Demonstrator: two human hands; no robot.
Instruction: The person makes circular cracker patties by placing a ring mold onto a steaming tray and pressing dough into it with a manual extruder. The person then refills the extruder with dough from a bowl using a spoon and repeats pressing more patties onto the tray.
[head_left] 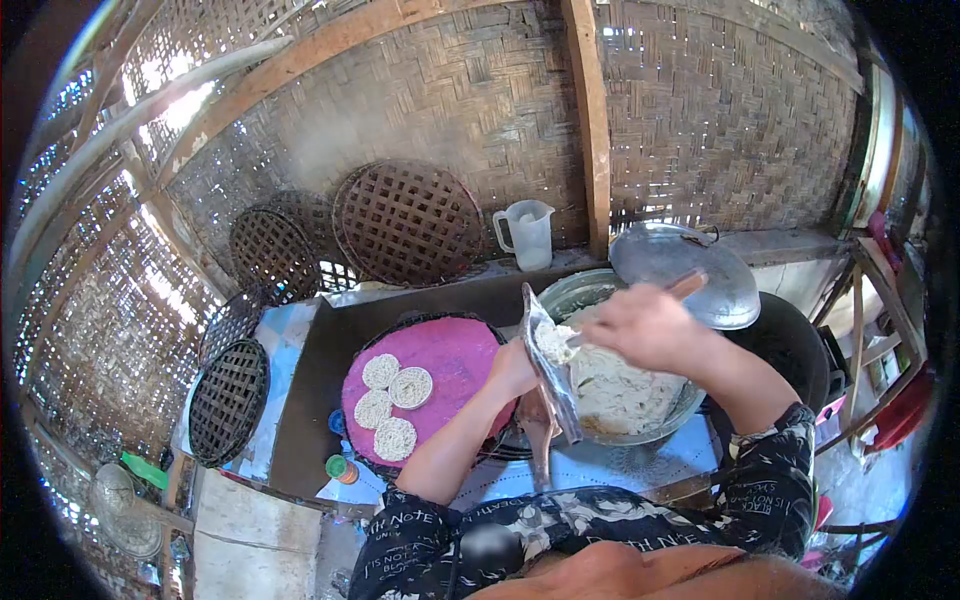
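Note:
My left hand is closed around a long press-like tool with a metal face and a wooden arm, tilted beside the basin; part of the hand is hidden behind it. White dough sits on the tool's face. My right hand grips a wooden-handled spatula, its lower end at that dough. More pale dough fills a large metal basin below my right hand. To the left, several round white noodle-like discs lie on a pink cloth, one inside a ring.
A metal lid leans at the basin's back rim. Behind stands a plastic jug. Round woven trays lean on the bamboo wall; another tray lies left. A small jar stands near the front edge. A dark pot is right.

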